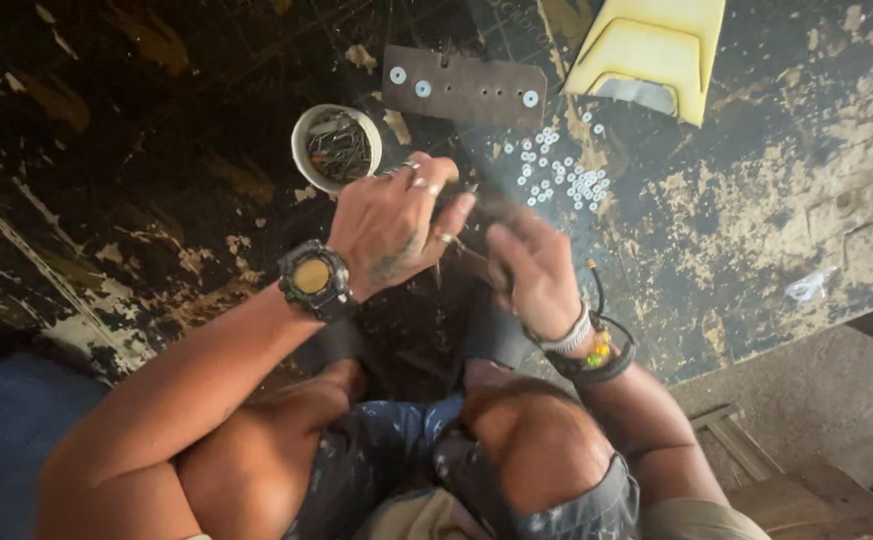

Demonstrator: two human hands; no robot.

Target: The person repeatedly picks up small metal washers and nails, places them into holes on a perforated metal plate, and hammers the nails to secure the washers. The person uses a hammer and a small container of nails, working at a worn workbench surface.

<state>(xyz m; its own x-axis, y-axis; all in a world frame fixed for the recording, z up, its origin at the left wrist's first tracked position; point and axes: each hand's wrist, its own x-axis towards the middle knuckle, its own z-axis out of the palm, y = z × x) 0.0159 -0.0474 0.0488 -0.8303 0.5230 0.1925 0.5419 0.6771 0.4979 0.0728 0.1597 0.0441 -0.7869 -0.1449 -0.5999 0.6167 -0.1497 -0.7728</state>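
The left hand [391,228] and the right hand [531,265] meet in the middle of the view, over a dark strap [491,330] that runs from between them down toward 6 o'clock, across the person's knees. So the long axis of the strap goes from 12 to 6 o'clock, and its upper end lies under the fingers of both hands.

The left hand is curled, with its fingers closed toward the right hand; it seems to pinch a small thin piece against the end of the strap, but I cannot tell what this piece is. The right hand is blurred; its fingers are bent around the strap end, and I cannot tell if they really grip it.

The small white cup of dark nails or screws [337,148] stands at 11 o'clock from the left hand, just beside its knuckles, so the left hand is nearer to it. The scattered pale washers [563,172] lie at 1 o'clock from the right hand, near it. Behind them, at 12 o'clock, lies a brown strip with holes [464,87], and a yellow moulded piece [651,50] lies further at 1 o'clock on the worn dark table [756,200].
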